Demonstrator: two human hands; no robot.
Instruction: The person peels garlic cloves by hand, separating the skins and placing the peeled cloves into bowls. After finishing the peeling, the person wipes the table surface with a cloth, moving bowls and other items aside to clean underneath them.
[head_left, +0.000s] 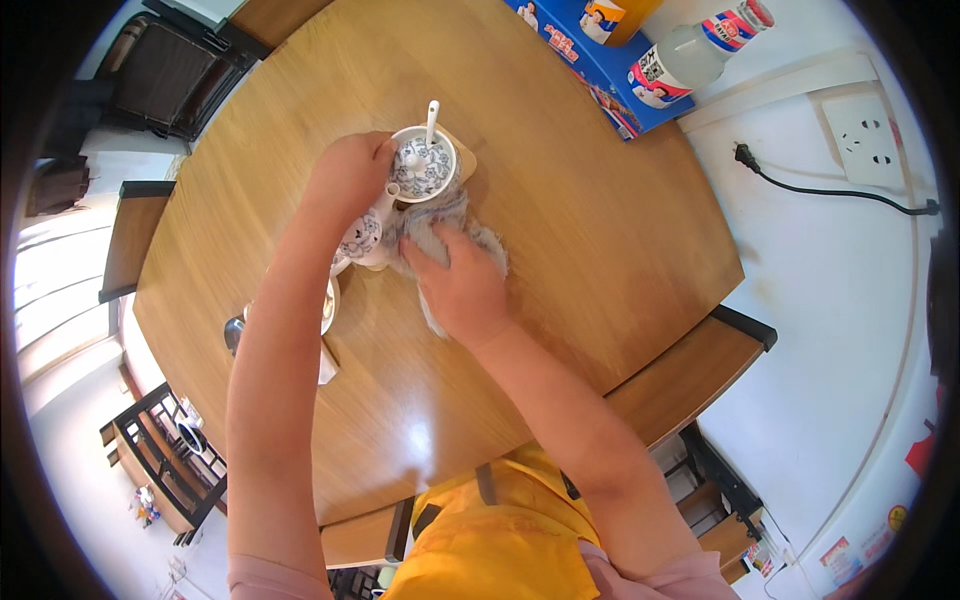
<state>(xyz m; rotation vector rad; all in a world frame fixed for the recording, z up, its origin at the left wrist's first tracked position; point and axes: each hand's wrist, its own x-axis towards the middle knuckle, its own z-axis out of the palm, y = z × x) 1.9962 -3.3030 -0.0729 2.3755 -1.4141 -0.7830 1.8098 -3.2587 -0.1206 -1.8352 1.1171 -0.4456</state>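
My left hand (351, 171) grips the left rim of a white porcelain jar with a blue floral lid (429, 174). A white spoon (432, 120) sticks up out of it, and part of a wooden stand (466, 159) shows on its right. Just below, my right hand (466, 289) presses a fluffy grey cloth (427, 217) against the jar's near side and the tabletop. Close to my left wrist stands another porcelain vessel (361, 238) with the same flower pattern, partly hidden by the forearm.
The wooden table (585, 247) has curved edges. Behind my left forearm are a partly hidden white dish (330, 306) and a dark object (233, 334). A blue carton (581, 71) and a glass bottle (686, 60) stand at the far right, near a wall socket (862, 141) and black plug (746, 157).
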